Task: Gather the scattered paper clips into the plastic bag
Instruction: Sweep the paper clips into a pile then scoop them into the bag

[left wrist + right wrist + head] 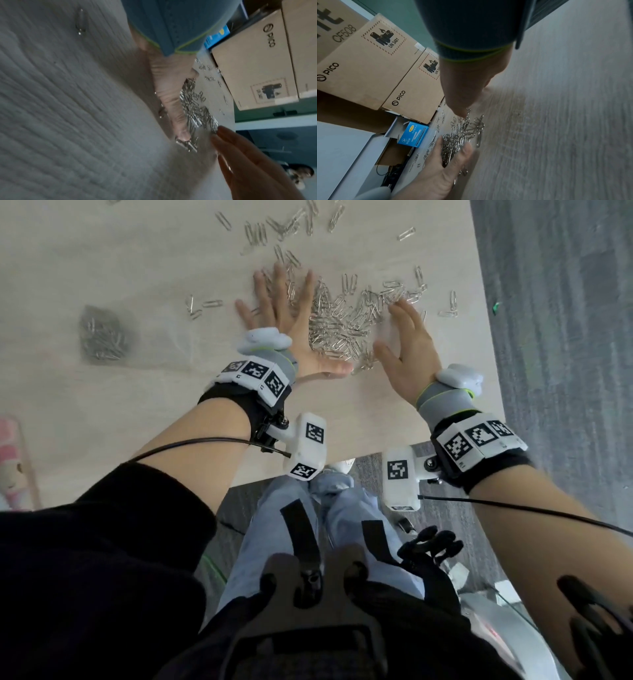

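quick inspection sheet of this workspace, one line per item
surface: pale wood table.
job's things: paper clip pile between both hands; stray paper clips farther out; plastic bag to the left, already holding clips.
clutter: nothing seen.
grips: left hand flat, fingers spread; right hand open, edging the pile.
cables: black cable from the left wrist rig, another from the right.
surroundings: cardboard boxes, small blue box, grey carpet.

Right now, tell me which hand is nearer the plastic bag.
Left. The left hand lies flat just right of the plastic bag; the right hand is beyond the clip pile.
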